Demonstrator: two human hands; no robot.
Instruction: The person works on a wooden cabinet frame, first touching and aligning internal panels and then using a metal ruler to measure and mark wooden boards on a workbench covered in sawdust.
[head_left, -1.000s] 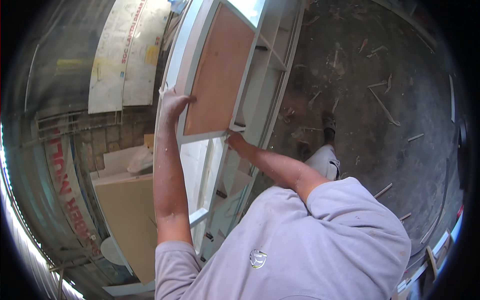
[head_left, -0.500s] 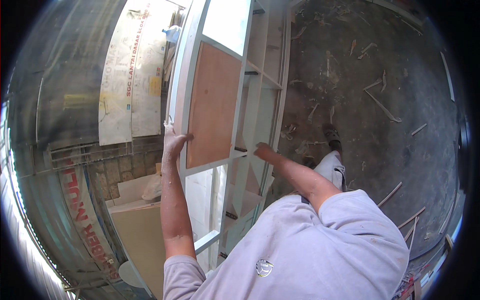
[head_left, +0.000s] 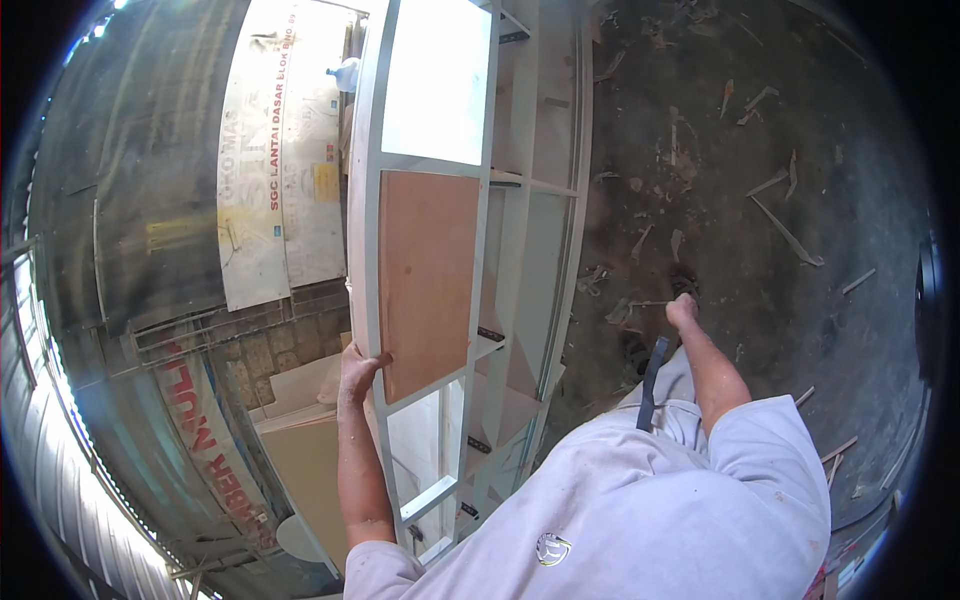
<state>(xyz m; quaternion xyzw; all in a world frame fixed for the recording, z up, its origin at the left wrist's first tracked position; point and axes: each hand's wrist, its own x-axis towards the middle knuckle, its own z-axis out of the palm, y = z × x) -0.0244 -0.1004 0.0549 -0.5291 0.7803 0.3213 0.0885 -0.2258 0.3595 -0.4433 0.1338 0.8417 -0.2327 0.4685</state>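
Note:
A tall cabinet frame [head_left: 366, 230], painted pale white, stands in front of me, with a reddish-brown plywood panel [head_left: 430, 285] in its front face. My left hand [head_left: 361, 373] is closed on the frame's left edge beside the panel's lower corner. Its thumb lies over the front and its other fingers are mostly hidden. On the right, apart from the cabinet, my right hand [head_left: 682, 310] hangs near my knee. Its fingers are curled; whatever they may hold cannot be made out. A dark strap [head_left: 653, 384] sticks out at my waist.
Shelf bays with dark hinges [head_left: 478, 444] run along the cabinet's right side. The floor [head_left: 720, 230] at right is littered with scraps and thin wood strips. Boards [head_left: 300, 460] lean at lower left, below a printed white sheet [head_left: 280, 150] on the wall.
My right hand has left the cabinet's side and swung right, away from it. My left hand stays on the frame edge, while the view has shifted a little.

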